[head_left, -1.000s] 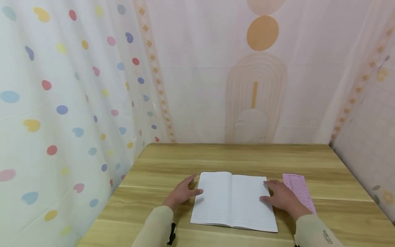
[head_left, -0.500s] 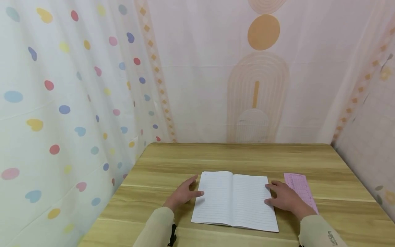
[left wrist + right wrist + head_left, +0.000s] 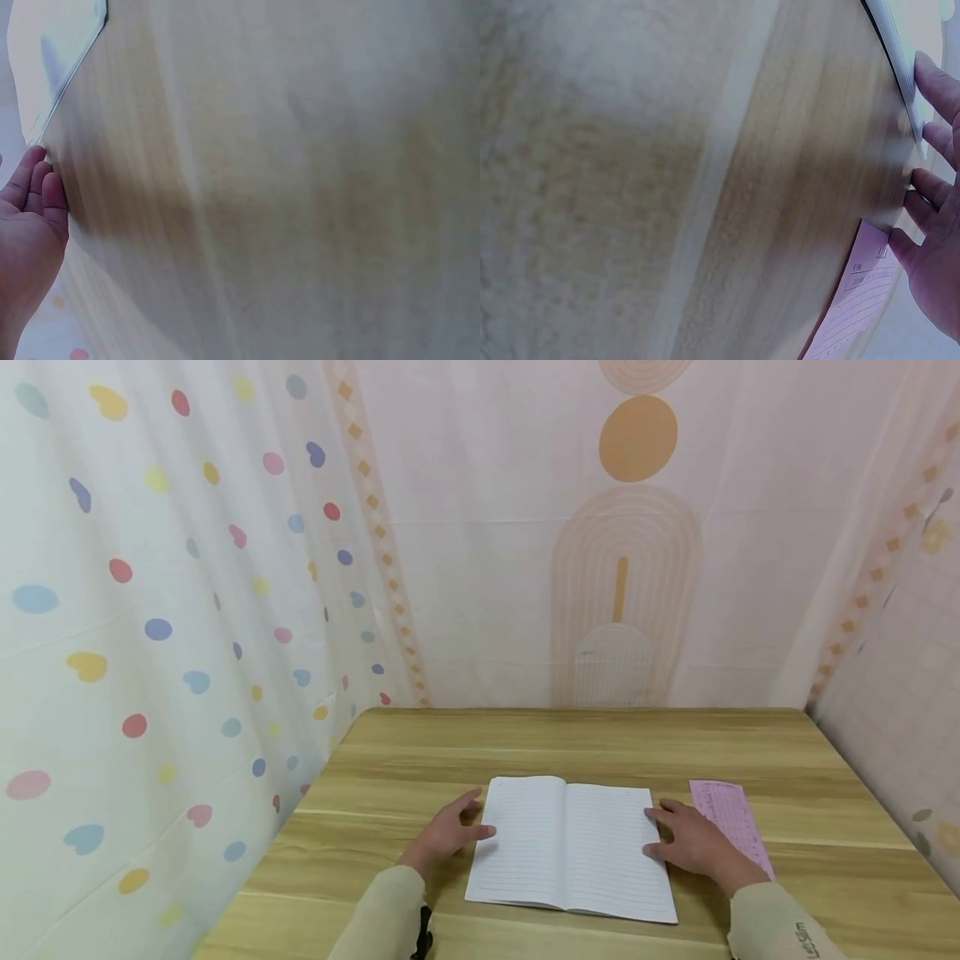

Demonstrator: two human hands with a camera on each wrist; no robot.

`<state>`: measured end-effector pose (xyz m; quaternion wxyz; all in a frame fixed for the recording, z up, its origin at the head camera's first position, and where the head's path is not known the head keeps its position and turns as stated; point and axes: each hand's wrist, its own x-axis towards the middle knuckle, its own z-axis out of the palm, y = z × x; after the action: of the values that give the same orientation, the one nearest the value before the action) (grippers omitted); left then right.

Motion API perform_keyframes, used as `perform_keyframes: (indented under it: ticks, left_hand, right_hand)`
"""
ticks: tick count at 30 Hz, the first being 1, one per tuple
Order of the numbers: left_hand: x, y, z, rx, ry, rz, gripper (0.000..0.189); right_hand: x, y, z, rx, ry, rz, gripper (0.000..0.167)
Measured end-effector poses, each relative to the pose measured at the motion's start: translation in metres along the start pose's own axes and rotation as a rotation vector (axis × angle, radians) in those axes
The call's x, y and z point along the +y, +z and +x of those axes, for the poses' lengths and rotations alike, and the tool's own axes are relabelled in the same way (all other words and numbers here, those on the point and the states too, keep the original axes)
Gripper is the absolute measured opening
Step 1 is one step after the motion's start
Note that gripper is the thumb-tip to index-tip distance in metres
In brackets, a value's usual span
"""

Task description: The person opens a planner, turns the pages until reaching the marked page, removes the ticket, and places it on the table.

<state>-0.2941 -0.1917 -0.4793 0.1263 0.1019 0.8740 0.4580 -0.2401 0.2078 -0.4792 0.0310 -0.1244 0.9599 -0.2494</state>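
Note:
A notebook [image 3: 525,843] with lined white pages lies open on the wooden table, its spine running away from me. My left hand [image 3: 444,833] is at its left edge, thumb over the page and the other fingers spread beyond the edge. In the left wrist view, fingertips [image 3: 36,154] meet the notebook's edge [image 3: 56,75]. At the right edge is my right hand [image 3: 690,839], with thumb and index finger reaching the page's border. The right wrist view has its lower fingers beside a pink printed sheet [image 3: 859,292], which lies partly behind that hand in the head view.
The wood-grain table [image 3: 585,739] extends beyond the notebook to a rounded far edge. A pale patterned curtain [image 3: 487,568] hangs behind it, and a dotted curtain [image 3: 187,610] runs along the left. The pink sheet [image 3: 727,818] lies to the notebook's right.
Over the last second my right hand has shifted slightly right, its thumb drawing back toward the page's edge. My left hand and the notebook look nearly unchanged apart from slight camera motion.

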Motion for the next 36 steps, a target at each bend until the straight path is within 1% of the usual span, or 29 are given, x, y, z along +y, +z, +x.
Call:
perform_keyframes:
  ticks: [6,15,22,26,32,36]
  left_hand:
    - [0.002,-0.001,0.003,-0.001,0.001,0.006,0.080]
    - [0.007,-0.002,0.001,-0.029,0.004,-0.096,0.082]
    - [0.007,0.001,0.004,-0.059,0.004,-0.185,0.087]
    - [0.009,0.005,0.007,-0.067,0.006,-0.211,0.089]
    - [0.015,0.015,0.008,-0.086,-0.026,-0.253,0.092]
    - [0.021,0.025,0.009,-0.113,-0.019,-0.333,0.095]
  right_hand:
    - [-0.003,-0.001,0.001,0.003,-0.016,0.006,0.066]
    - [-0.003,-0.002,0.002,-0.001,-0.009,0.005,0.066]
    - [-0.004,-0.003,0.001,-0.009,-0.012,0.018,0.066]
    - [-0.002,-0.002,0.001,-0.010,-0.015,0.013,0.066]
    - [0.000,-0.001,-0.001,-0.002,-0.023,0.017,0.065]
    - [0.000,0.000,-0.002,-0.004,-0.026,0.022,0.065]
